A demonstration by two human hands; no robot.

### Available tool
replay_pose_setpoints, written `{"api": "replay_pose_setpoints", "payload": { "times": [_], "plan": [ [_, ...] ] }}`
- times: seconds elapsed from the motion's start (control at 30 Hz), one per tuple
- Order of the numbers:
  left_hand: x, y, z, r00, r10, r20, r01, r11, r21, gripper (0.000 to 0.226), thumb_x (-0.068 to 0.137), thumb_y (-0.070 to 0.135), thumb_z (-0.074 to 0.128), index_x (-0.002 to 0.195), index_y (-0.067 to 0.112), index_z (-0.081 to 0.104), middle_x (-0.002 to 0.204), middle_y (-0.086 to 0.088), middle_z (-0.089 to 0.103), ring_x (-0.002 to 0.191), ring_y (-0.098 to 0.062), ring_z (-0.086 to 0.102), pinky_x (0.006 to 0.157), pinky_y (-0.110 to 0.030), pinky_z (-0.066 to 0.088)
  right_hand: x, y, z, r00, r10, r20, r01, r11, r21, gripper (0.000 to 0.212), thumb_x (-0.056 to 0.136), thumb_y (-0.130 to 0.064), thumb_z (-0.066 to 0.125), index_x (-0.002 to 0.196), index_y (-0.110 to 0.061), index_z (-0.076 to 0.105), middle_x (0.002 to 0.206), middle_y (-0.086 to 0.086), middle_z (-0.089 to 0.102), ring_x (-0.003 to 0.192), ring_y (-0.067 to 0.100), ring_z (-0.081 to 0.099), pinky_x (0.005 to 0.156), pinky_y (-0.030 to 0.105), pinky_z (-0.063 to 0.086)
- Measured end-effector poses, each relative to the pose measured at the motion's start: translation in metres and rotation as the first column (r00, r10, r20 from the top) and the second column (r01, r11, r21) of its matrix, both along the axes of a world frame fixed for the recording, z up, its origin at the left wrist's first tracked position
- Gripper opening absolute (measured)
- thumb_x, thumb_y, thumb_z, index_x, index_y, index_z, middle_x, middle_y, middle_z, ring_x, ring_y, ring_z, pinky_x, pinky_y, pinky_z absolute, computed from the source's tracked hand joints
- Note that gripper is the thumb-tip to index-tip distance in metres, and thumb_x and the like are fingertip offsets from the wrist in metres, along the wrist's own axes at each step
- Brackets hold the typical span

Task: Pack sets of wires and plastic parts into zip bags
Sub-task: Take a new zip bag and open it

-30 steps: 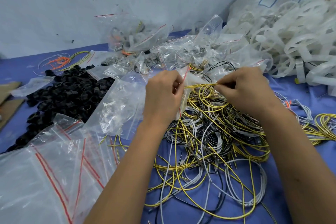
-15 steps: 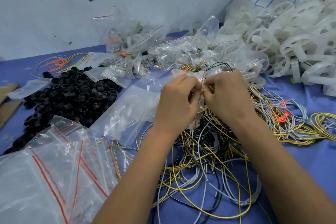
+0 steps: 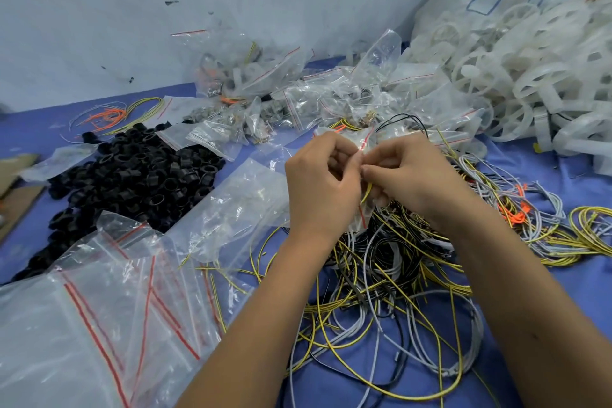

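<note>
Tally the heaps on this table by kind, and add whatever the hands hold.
Black plastic rings heap: 1
White plastic parts heap: 1
Wire heaps: 2 (big tangle, small bunch far left)
Empty zip bags heap: 1
Filled bags heap: 1
Zip bag pinched by left hand and right hand: 1
Total: 7

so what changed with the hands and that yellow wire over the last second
The right hand moved in toward the left hand, closing the gap where the yellow wire was stretched between them; both now pinch the small zip bag together, with only a short bit of wire showing. The wire pile, black plastic parts and empty zip bags stayed put.
</note>
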State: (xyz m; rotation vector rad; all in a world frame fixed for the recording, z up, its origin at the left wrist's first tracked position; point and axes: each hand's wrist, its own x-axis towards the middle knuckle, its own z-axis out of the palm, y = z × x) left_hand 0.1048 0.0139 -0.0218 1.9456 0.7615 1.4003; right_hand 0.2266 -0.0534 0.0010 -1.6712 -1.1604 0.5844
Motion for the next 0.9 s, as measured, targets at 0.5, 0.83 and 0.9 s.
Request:
{"api": "replay_pose_setpoints", "payload": {
  "times": [0.5,0.83,0.9],
  "plan": [
    [-0.007,-0.006,0.034,0.890,-0.435,0.134,0.455,0.861,-0.227,0.014,0.082,0.002,0.076,0.082,0.014,0.071,0.055,-0.004,0.065,0.041,-0.016,0.053,0.047,-0.024,0.041,-0.014,-0.001,0.001,0.879,0.432,-0.203,-0.386,0.893,0.231,0.064,0.065,0.020,0.040,0.118,-0.006,0.066,0.112,0.029,0.070,0.110,0.051,0.066,0.089,0.063,0.057],
    [-0.027,0.008,0.025,0.955,-0.245,0.168,0.274,0.944,-0.181,0.019,0.081,0.001,0.076,0.075,0.018,0.070,0.068,-0.005,0.068,0.053,-0.016,0.061,0.052,-0.025,0.045,-0.040,0.014,-0.014,0.803,0.290,0.521,-0.420,0.896,0.148,0.006,0.079,0.005,0.073,0.079,-0.001,0.071,0.069,-0.016,0.062,0.072,-0.004,0.063,0.066,0.013,0.047],
    [-0.030,0.011,0.020,0.965,-0.178,0.193,0.215,0.957,-0.193,0.015,0.081,0.001,0.075,0.076,0.013,0.069,0.069,-0.009,0.068,0.053,-0.018,0.061,0.052,-0.026,0.046,-0.042,0.017,-0.018,0.860,0.137,0.492,-0.291,0.923,0.251,0.009,0.074,0.004,0.077,0.073,-0.003,0.072,0.060,-0.012,0.056,0.062,0.000,0.059,0.060,0.020,0.042]
  ]
}}
